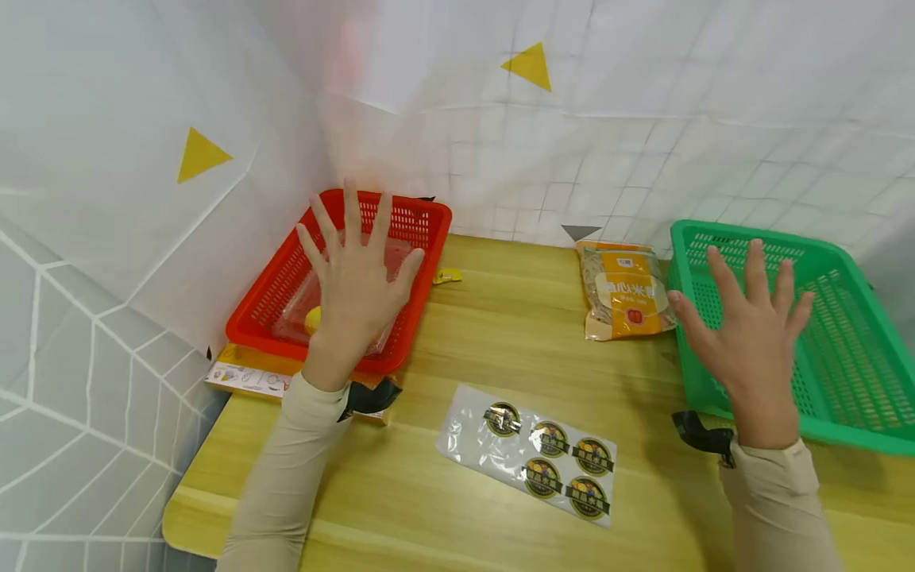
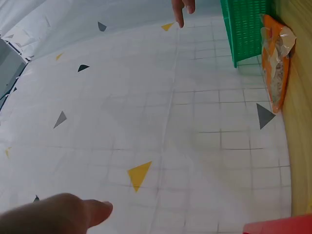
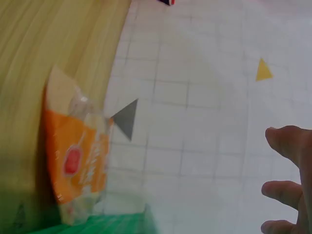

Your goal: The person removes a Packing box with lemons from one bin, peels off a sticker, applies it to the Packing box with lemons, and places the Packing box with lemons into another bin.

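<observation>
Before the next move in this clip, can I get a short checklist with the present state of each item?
1. Left hand free, fingers spread, above the red basket: ok.
2. Right hand free, fingers spread, over the green basket: ok.
3. Orange packet lying on the table between the baskets, beside the green one: ok.
4. Sticker sheet flat near the front edge: ok.
5. What the clear pack in the red basket holds: cannot tell.

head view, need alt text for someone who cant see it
Two open hands are raised with fingers spread above a wooden table: the left hand over a red basket, the right hand over a green basket. Between them lie an orange food packet and a sticker sheet.
</observation>
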The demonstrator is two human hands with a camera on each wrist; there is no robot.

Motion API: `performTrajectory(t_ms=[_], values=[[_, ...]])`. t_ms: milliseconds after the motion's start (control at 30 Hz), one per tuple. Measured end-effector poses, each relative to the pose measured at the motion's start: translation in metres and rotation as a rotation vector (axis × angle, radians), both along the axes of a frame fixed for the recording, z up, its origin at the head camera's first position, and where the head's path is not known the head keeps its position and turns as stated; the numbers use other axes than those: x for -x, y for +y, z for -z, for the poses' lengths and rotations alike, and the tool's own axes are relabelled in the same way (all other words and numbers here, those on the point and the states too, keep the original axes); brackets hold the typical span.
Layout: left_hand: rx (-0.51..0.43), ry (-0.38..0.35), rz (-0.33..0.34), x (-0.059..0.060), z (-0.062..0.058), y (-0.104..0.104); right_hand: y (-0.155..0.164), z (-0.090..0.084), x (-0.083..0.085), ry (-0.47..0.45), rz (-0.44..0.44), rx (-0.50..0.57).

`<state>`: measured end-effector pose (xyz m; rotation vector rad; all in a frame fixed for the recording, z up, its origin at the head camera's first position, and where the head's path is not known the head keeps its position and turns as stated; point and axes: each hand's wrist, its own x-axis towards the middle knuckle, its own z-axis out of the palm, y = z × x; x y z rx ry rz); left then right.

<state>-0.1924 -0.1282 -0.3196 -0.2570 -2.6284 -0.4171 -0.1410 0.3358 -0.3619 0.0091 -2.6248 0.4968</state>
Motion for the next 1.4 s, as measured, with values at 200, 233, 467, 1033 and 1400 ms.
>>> performTrajectory(t_ms=[200, 233, 467, 1033, 1400], values=[[-0.356, 0.037, 0.210, -0.012, -0.024, -0.028, -0.028, -0.023, 0.008, 0.099, -0.146, 0.179], [-0.417, 0.048, 0.242, -0.014, -0.027, -0.033, -0.034, -0.028, 0.009, 0.095, -0.161, 0.221], [-0.849, 0.007, 0.366, -0.036, -0.033, -0.060, -0.086, -0.056, 0.023, -0.099, -0.383, 0.626], [-1.430, -0.030, -0.036, -0.065, 0.047, -0.115, -0.240, -0.035, 0.073, -0.540, -0.694, 1.081], [-1.385, 0.195, -0.365, -0.072, 0.078, -0.125, -0.308, -0.020, 0.099, -0.649, -0.656, 1.068]])
